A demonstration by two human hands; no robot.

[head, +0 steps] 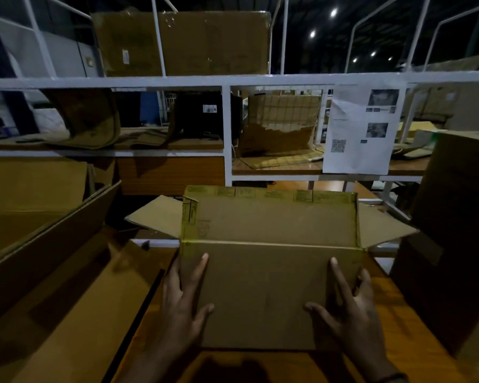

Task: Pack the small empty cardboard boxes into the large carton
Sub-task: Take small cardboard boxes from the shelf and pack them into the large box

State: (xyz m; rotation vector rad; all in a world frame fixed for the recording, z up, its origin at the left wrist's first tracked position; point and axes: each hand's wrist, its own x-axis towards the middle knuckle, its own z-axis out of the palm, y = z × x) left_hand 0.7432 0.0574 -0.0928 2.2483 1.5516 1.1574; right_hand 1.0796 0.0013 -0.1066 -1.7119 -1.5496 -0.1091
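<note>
A small brown cardboard box (266, 288) stands on the wooden table in front of me, its top flaps open and yellowish tape along its far flap. My left hand (183, 308) presses its left side with straight fingers, index and thumb spread across the near face. My right hand (349, 313) does the same at the right side. A large open carton (47, 244) lies at my left, its wide flaps spread toward me.
A tall dark carton (451, 244) stands close at the right. A white metal shelf frame (227, 134) runs across behind, holding torn cardboard and a taped paper sheet (362, 128). The orange wooden tabletop (415, 352) shows under the box.
</note>
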